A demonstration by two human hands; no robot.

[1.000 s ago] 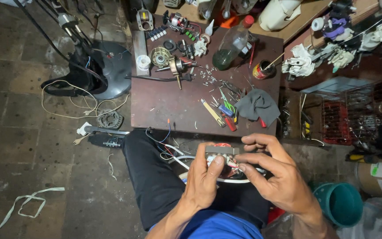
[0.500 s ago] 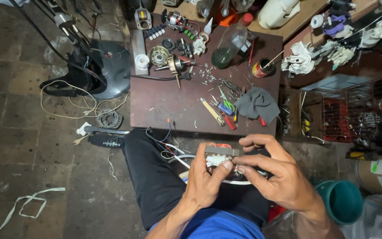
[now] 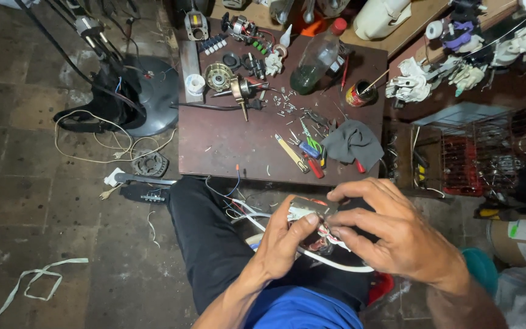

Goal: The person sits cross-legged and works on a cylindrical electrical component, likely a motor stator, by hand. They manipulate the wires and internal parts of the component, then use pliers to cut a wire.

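Small motor part (image 3: 312, 213) with red windings and white wires, held above the lap, just in front of the desk (image 3: 226, 143). Left hand (image 3: 284, 244): grip clamped on part, thumb on top. Right hand (image 3: 391, 234): fingers closed over part's far side. Grey cloth (image 3: 351, 141), screwdrivers (image 3: 308, 152) lying on desk.

Both forearms reach forward over the lap. The left hand (image 3: 284, 247) pinches with thumb up. The right hand (image 3: 391, 234) curls, fingers spread.
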